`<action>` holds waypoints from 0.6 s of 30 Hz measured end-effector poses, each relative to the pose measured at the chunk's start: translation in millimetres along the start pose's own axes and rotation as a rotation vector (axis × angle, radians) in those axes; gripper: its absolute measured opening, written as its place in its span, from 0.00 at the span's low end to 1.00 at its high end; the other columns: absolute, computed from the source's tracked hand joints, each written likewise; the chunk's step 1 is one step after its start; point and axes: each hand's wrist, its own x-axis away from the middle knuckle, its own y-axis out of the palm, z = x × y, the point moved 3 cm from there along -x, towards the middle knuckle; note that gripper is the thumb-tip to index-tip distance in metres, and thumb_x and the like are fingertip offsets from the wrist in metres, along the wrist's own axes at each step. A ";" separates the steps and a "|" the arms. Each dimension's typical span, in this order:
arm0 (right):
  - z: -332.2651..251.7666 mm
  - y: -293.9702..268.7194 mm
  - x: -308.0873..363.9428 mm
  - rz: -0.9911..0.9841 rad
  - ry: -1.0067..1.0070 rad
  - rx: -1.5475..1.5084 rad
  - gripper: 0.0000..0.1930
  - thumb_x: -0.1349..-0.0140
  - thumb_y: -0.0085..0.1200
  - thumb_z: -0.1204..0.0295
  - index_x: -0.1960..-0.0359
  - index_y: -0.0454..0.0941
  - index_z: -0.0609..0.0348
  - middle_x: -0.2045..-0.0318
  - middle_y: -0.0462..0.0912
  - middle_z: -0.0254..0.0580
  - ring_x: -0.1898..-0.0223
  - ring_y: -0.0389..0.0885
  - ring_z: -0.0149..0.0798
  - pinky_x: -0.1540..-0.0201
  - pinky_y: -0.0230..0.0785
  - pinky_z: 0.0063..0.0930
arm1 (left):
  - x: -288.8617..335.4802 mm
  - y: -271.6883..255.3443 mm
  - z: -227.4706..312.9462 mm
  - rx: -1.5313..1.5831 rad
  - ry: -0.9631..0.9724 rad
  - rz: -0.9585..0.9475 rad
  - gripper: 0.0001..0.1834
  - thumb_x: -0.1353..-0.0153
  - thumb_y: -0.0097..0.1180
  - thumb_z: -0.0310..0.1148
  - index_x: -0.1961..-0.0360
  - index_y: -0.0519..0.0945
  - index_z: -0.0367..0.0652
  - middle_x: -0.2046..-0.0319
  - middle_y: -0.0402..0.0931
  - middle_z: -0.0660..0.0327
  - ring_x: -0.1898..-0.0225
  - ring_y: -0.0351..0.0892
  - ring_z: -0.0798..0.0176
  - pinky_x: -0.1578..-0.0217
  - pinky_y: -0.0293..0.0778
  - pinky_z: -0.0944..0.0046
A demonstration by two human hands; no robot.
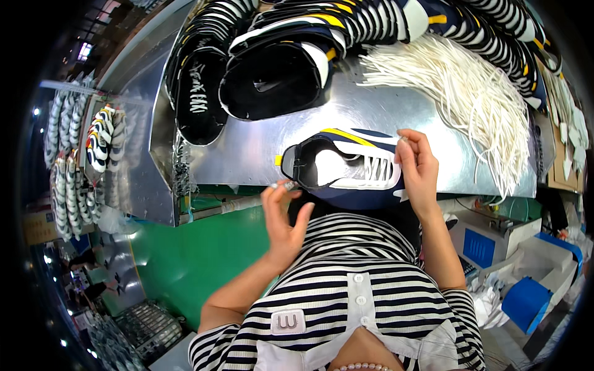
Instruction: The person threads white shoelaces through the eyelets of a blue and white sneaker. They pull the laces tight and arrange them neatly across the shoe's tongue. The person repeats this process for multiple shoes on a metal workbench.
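A navy, white and yellow shoe upper [366,170] lies sideways at the near edge of the metal table, its dark heel opening to the left and its toe to the right. White laces [376,172] run through its eyelets. My right hand [418,167] is closed on the toe end, thumb and fingers bent at its edge. Beside the heel, my left hand [283,216] has its fingers curled and its thumb spread apart. Its fingertips are near the heel's lower edge; whether they touch it is hard to see.
Nested rows of shoe uppers [272,80] line the far side of the metal table [247,148]. A heap of loose white laces [458,93] lies at the right. Finished-looking shoes hang on a rack [102,139] at the left. A grey and blue machine [526,284] stands lower right.
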 end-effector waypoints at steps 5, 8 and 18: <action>-8.9 30.8 -14.3 -0.169 0.093 -0.114 0.11 0.30 0.52 0.72 0.50 0.75 0.62 0.75 0.79 0.32 0.72 0.73 0.23 0.69 0.65 0.19 | -15.6 5.1 -6.5 1.197 -0.913 -0.061 0.24 0.35 0.58 0.25 0.39 0.67 0.36 0.45 0.74 0.53 0.45 0.76 0.58 0.43 0.74 0.57; -21.8 59.6 -21.0 -0.321 0.239 -0.311 0.12 0.31 0.52 0.72 0.49 0.75 0.61 0.73 0.77 0.28 0.70 0.70 0.21 0.68 0.62 0.17 | -53.9 -25.4 35.6 1.308 -0.596 -0.207 0.20 0.39 0.59 0.23 0.45 0.74 0.35 0.53 0.80 0.55 0.54 0.82 0.61 0.53 0.80 0.62; 0.4 15.1 -73.9 0.072 -0.196 0.598 0.12 0.42 0.63 0.72 0.55 0.82 0.50 0.75 0.84 0.43 0.77 0.82 0.39 0.71 0.73 0.29 | -281.6 -115.6 -67.9 -1.029 0.176 0.213 0.18 0.40 0.56 0.30 0.52 0.72 0.29 0.51 0.72 0.36 0.56 0.76 0.32 0.56 0.75 0.43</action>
